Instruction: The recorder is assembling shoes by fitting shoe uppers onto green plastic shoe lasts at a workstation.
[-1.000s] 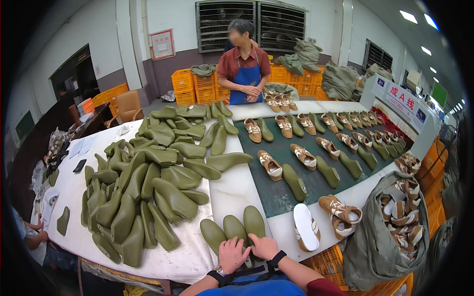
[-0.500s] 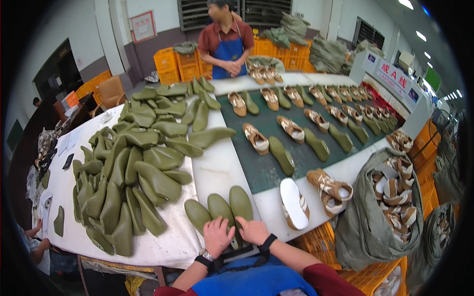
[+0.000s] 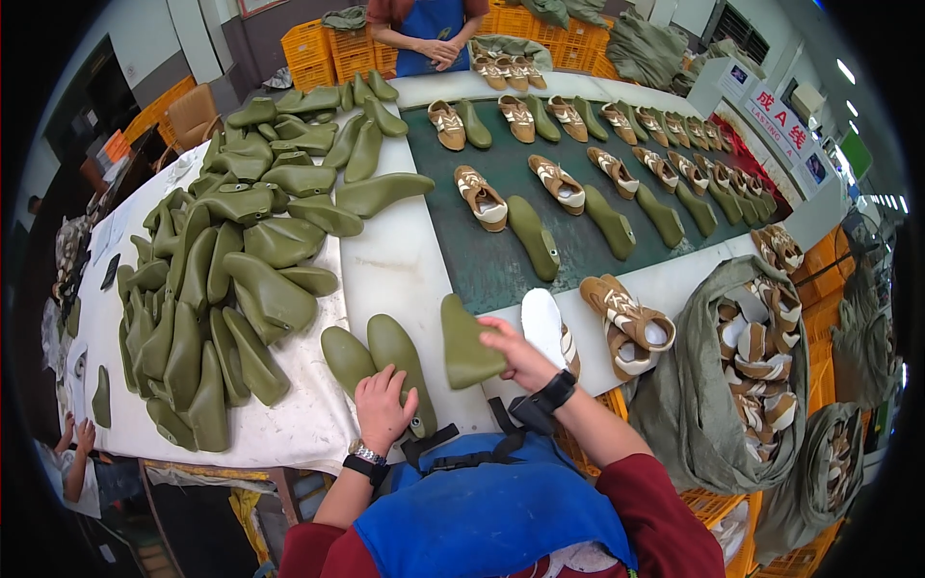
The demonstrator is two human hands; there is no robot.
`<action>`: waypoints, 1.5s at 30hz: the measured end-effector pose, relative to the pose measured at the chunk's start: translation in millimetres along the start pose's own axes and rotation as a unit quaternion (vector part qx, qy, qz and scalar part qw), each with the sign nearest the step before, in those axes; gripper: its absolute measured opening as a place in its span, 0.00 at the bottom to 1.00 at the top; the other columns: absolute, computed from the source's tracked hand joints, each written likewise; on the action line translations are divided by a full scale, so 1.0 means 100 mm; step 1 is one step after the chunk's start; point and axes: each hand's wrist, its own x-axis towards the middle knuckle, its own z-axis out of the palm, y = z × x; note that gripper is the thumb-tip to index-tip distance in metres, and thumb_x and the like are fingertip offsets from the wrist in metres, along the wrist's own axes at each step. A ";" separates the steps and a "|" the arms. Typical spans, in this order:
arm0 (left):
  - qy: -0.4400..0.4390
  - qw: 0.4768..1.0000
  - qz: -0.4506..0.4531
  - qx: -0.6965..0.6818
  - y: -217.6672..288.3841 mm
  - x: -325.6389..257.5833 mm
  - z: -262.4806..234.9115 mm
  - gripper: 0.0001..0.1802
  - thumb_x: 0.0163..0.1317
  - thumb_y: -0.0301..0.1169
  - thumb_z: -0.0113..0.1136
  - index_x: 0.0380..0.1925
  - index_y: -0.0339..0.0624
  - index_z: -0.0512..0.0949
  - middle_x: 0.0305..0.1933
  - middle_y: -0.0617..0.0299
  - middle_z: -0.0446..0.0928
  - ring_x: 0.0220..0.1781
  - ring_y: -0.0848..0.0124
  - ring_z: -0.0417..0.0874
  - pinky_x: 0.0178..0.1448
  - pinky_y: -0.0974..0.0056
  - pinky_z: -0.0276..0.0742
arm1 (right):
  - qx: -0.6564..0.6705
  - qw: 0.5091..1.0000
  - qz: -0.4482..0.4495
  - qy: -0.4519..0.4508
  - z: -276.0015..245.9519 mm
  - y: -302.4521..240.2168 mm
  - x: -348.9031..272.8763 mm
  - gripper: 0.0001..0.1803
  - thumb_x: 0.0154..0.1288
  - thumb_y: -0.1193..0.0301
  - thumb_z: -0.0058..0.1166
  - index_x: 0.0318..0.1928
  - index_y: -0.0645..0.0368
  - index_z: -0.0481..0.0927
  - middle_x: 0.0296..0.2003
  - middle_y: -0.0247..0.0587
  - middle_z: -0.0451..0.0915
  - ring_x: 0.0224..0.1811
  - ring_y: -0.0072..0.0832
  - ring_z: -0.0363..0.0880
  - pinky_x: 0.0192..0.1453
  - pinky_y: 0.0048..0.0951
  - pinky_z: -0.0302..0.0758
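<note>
My right hand (image 3: 520,354) grips an olive-green shoe last (image 3: 470,345) by its heel end, the last turned on its side above the white table edge. Close by on the left, two more green lasts lie side by side, toes pointing away: the outer last (image 3: 347,354) and the inner last (image 3: 396,347). My left hand (image 3: 385,408), with a watch at the wrist, has its fingers closed over the heel end of the inner last; part of its grip is hidden. Just right of my right hand lie a white-soled upturned shoe (image 3: 546,326) and a brown-and-white pair of shoes (image 3: 626,323).
A large heap of green lasts (image 3: 207,279) covers the left table. Shoes and lasts stand in rows on the dark green belt (image 3: 482,270). At the right, a grey sack (image 3: 674,405) full of shoes stands by orange crates. A person (image 3: 424,34) in a blue apron stands across the table.
My right hand has lifted the rightmost of the three lasts and turned it on its side. My left hand stays on the remaining lasts. The view has tilted downward.
</note>
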 end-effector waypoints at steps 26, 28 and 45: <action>0.144 0.888 -0.358 -0.251 -0.17 -0.29 0.23 0.25 0.48 0.25 0.58 0.50 0.36 0.68 0.63 0.40 0.58 0.67 0.47 0.57 0.70 0.51 0.51 | -0.680 0.699 -0.221 -0.013 0.41 0.27 0.50 0.21 0.56 0.64 0.50 0.52 0.45 0.69 0.22 0.48 0.79 0.25 0.46 0.79 0.29 0.46 0.73; 0.122 0.876 -0.384 -0.266 -0.21 -0.29 0.26 0.26 0.49 0.23 0.56 0.52 0.33 0.66 0.66 0.37 0.53 0.69 0.46 0.53 0.72 0.56 0.49 | -0.679 0.700 -0.217 -0.022 0.43 0.35 0.47 0.20 0.57 0.64 0.50 0.52 0.46 0.69 0.22 0.49 0.79 0.26 0.47 0.79 0.29 0.46 0.73; -0.062 0.903 -0.279 -0.320 -1.48 -0.25 0.46 0.27 0.62 0.39 0.53 0.58 0.39 0.65 0.54 0.50 0.71 0.54 0.65 0.72 0.58 0.60 0.69 | -0.638 0.754 -0.153 0.034 0.42 0.47 0.34 0.22 0.54 0.61 0.48 0.51 0.47 0.70 0.28 0.54 0.80 0.33 0.52 0.79 0.38 0.49 0.74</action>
